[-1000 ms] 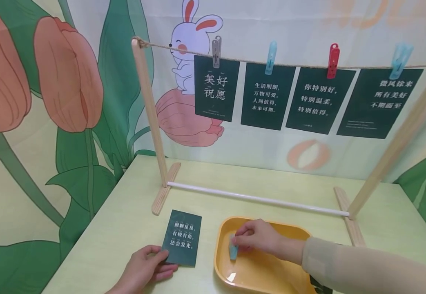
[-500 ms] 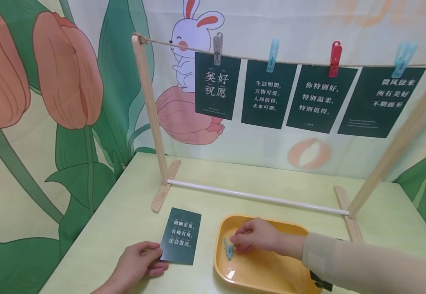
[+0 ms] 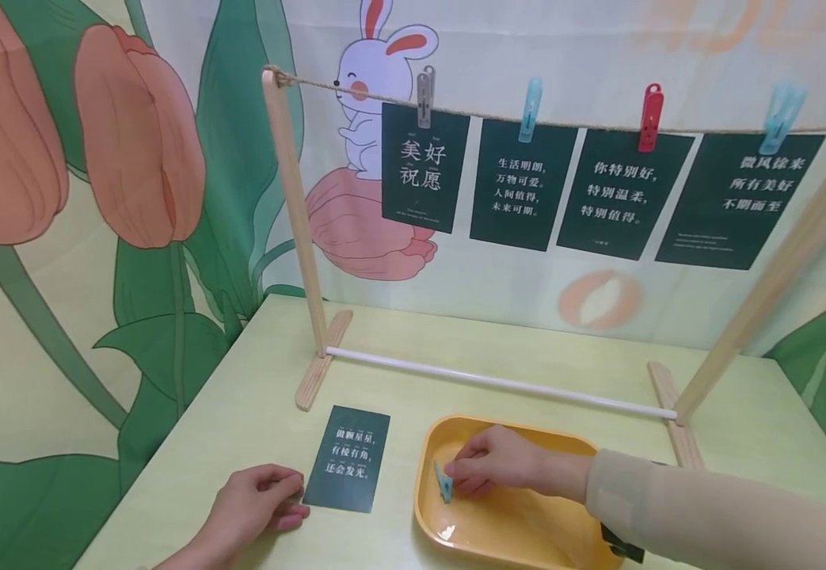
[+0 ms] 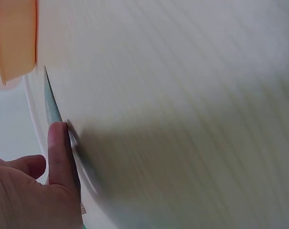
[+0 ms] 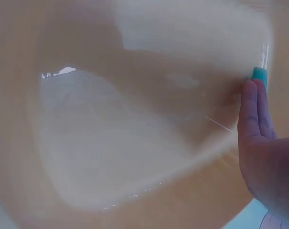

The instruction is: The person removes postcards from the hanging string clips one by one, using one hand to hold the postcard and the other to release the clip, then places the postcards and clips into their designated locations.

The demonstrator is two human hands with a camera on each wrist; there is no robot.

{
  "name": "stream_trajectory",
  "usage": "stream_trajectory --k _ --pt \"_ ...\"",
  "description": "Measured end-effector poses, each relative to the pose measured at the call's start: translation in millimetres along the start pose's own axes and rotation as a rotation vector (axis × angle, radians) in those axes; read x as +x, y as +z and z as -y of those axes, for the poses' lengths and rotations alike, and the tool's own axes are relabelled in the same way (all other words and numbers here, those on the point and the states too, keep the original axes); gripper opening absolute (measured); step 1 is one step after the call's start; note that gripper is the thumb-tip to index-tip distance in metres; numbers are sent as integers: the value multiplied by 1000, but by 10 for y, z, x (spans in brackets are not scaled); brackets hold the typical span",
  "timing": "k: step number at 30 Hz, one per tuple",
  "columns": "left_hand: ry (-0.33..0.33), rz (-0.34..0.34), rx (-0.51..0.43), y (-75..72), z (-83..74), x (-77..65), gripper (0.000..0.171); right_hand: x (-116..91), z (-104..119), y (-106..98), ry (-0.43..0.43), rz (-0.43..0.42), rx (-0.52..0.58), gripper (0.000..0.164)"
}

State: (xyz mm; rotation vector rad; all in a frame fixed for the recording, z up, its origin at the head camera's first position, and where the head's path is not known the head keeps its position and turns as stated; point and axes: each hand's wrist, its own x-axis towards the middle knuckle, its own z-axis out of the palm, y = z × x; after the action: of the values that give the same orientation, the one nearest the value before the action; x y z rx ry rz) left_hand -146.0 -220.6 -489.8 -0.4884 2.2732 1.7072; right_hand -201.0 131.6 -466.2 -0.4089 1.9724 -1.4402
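In the head view, a dark green card with white Chinese writing lies on the table. My left hand rests beside its left edge, fingertips right at that edge and thumb off the print. From the left wrist view, a fingertip sits by the thin edge of the card. Inside the yellow tray, my right hand pinches a light blue clothespin near the left wall. The right wrist view shows the teal end of the clothespin beyond my fingertips; the rest is hidden.
Behind the tray stands a wooden frame with a white crossbar. On its rope hang several green cards, held by a grey clothespin, a red clothespin and blue ones. A printed backdrop rises behind.
My left hand has drawn back leftward from over the card to its edge. The clothespin, upright in my right fingers earlier, was set leaning on the tray floor, and the fingers have closed in on it again.
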Motion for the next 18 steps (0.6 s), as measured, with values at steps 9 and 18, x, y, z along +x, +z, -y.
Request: stream_trajectory --k 9,18 --pt "-16 -15 30 -4 -53 49 26 -67 53 -69 -15 12 -37 26" --pt "53 19 29 30 -250 109 26 -130 197 -162 -8 34 -9 29"
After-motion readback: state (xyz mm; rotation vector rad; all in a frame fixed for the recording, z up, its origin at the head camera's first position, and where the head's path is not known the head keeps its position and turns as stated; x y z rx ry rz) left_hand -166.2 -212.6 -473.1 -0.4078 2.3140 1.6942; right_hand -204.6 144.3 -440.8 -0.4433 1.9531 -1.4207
